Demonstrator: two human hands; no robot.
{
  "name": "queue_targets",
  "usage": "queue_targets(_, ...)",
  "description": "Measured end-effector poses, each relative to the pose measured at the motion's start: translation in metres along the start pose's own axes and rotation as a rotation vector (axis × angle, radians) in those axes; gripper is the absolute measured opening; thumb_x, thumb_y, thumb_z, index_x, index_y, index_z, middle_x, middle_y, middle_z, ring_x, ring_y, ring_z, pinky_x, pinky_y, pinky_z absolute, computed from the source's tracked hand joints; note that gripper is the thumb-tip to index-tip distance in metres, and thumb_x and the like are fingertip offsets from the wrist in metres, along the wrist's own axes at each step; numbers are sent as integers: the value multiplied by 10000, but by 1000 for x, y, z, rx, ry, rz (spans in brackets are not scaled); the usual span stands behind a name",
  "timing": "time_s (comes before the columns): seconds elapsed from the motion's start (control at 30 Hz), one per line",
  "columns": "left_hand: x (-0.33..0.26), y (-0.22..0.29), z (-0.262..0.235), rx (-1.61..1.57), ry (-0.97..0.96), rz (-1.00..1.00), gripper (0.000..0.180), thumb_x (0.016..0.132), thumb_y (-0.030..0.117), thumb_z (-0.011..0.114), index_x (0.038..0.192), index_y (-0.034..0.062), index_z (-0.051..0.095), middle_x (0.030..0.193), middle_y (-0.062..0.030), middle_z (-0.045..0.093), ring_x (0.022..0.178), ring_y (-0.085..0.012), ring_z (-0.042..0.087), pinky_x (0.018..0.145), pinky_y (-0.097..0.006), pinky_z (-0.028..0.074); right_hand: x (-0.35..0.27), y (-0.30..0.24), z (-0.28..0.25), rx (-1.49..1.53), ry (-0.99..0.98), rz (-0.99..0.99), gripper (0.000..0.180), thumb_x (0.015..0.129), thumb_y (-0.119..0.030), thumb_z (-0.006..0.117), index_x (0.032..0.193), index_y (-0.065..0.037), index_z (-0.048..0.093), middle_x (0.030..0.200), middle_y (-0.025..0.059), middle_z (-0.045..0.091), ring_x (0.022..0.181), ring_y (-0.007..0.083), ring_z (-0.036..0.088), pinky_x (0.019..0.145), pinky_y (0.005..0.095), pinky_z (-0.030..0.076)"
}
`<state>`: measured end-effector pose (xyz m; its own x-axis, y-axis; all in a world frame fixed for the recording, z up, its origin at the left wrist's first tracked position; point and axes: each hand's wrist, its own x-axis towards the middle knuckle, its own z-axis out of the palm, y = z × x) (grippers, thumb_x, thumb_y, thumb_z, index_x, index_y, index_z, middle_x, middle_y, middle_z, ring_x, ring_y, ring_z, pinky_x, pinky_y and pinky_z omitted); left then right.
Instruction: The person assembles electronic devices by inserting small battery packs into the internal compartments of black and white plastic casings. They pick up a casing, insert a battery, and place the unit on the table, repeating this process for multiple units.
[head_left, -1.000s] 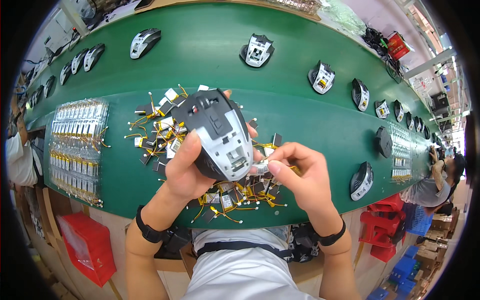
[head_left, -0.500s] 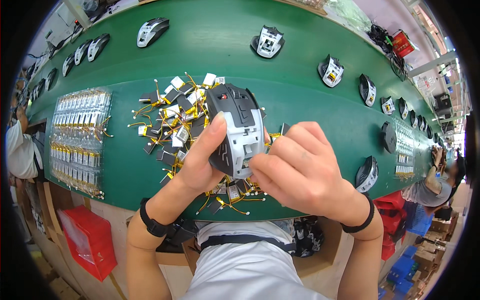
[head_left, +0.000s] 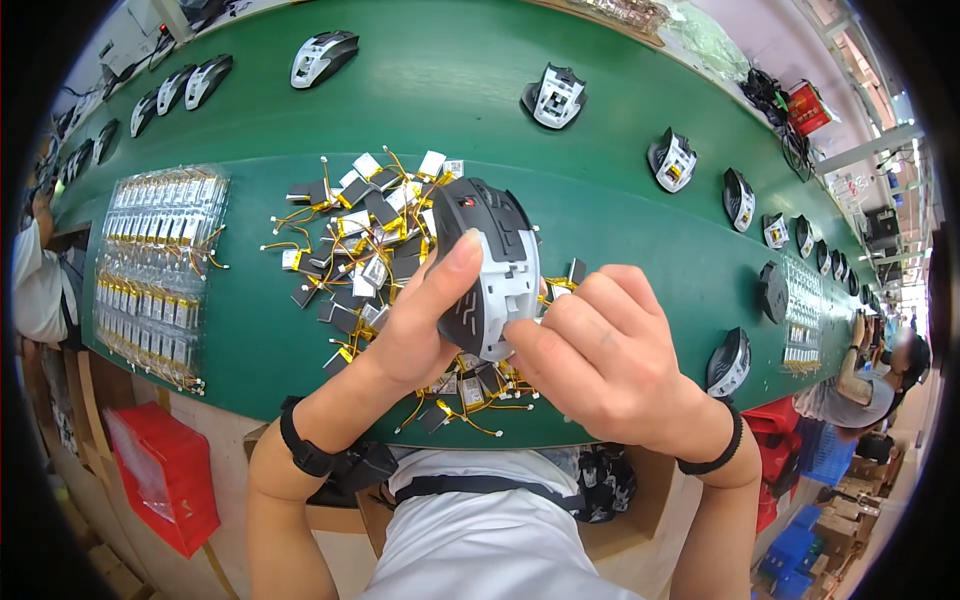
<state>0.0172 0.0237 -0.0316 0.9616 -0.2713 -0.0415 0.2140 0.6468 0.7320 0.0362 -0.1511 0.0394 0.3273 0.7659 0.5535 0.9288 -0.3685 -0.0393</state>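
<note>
My left hand (head_left: 425, 315) is closed around a black-and-white computer mouse (head_left: 508, 285), gripping its left side with the thumb on top. The mouse is held up over the bench, tilted, with its cut-out white rear part toward me. My right hand (head_left: 605, 365) is closed, its curled fingertips pressed against the mouse's lower right edge beside an opening. Whatever those fingers pinch is hidden. Beneath and behind the mouse lies a heap of small battery packs (head_left: 375, 272), silver and dark, with yellow tape and thin wires ending in white plugs.
More battery packs sit in rows on a clear plastic tray (head_left: 160, 275) at left; another tray (head_left: 802, 315) is at right. Mice such as one white-topped mouse (head_left: 556, 97) line the green surface (head_left: 430, 75). One mouse (head_left: 730, 362) rests near my right hand. A red crate (head_left: 165, 480) stands below left.
The view has tilted slightly. In my left hand the mouse has turned a little, and my right fingertips have shifted along its lower edge. Both hands stay on it.
</note>
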Motion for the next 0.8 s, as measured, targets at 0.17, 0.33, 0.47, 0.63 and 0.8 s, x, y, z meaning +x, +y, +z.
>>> queue_targets(0.17, -4, -1, 1, -9, 3, -9, 594, 996, 524, 379, 1263, 9, 506, 1127, -154, 642, 1042, -241, 638, 929, -370, 495, -4, -1, 0, 132, -20, 104, 261, 589, -31, 757, 831, -30, 658, 721, 39, 485, 641, 213, 480, 599, 344, 391)
queue_targets(0.33, -2, 0, 5, -16, 43, 37, 578, 982, 493, 388, 1231, -15, 505, 1078, -189, 640, 971, -251, 643, 874, -370, 516, -9, -5, 2, 256, -52, 180, 193, 659, -20, 745, 820, -6, 639, 781, 63, 542, 694, 222, 522, 623, 354, 407)
queue_targets(0.47, -2, -5, 6, -36, 50, 49, 541, 972, 460, 400, 1199, -17, 516, 1031, -197, 648, 926, -253, 649, 852, -369, 520, -16, -14, 18, 237, 14, 166, 191, 663, -26, 739, 823, -4, 637, 778, 61, 539, 685, 221, 515, 620, 357, 406)
queue_targets(0.63, -1, -3, 8, 6, 111, 41, 555, 966, 459, 403, 1229, -17, 511, 1049, -216, 650, 923, -261, 657, 852, -379, 527, -18, -13, 19, 164, -1, 167, 206, 664, -23, 751, 838, -1, 642, 773, 63, 557, 686, 217, 538, 626, 353, 423)
queue_targets(0.8, 4, 7, 17, 80, 21, 178, 862, 849, 542, 522, 1493, 42, 244, 1275, -294, 550, 1146, -379, 606, 1004, -464, 480, -26, -13, 4, 502, 167, 584, 290, 735, -42, 766, 985, 11, 629, 780, 58, 638, 681, 151, 591, 652, 294, 468)
